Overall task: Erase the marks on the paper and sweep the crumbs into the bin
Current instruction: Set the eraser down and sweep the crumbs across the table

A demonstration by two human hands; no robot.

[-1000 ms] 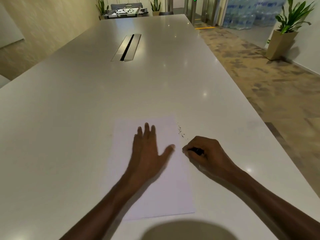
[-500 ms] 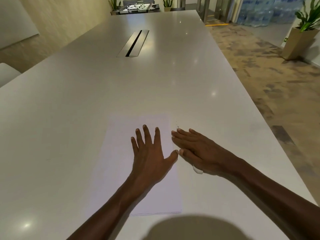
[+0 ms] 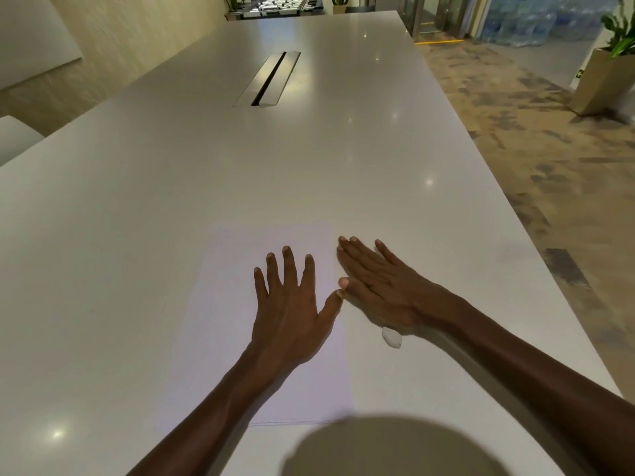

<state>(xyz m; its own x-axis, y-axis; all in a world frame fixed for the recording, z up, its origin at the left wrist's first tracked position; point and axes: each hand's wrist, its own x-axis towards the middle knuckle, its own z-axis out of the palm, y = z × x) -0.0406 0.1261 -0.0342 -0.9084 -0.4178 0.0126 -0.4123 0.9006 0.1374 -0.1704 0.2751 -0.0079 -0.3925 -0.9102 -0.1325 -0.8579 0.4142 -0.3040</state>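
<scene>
Left hand [image 3: 292,304] flat on the paper [image 3: 240,321], palm down, fingers straight & spread, thumb out to the right near the sheet's right edge; holds nothing, just presses the sheet. Right hand [image 3: 381,283] flat on the tabletop [image 3: 343,149] just right of the paper, palm down, fingers straight & mostly together, tips pointing up-left, at the sheet's upper right edge; grips nothing. Thumb tips of both hands nearly touching, can't tell if contact. White eraser [image 3: 391,336] lies on the tabletop at the heel of the right hand, partly hidden under the wrist, touching or just under it, can't tell which. Paper is white, lies lengthwise away from the person, near edge close to the tabletop's front, looks like more than one sheet at the near edge. No marks legible on the paper at this res. Crumbs too small/blurred to make out. Tabletop long, white, glossy w/ light reflections; a metal cable slot [image 3: 268,79] set in its middle, well beyond the paper. Dark round shadow [image 3: 385,448] at bottom over the tabletop's near edge. Right side: patterned carpet floor [image 3: 532,149], a potted plant [image 3: 608,70] in a tan planter by the wall, stacked water bottles [image 3: 536,15] behind. Far end: a foosball table [image 3: 281,5] w/ small plants either side. Bin not in view.
</scene>
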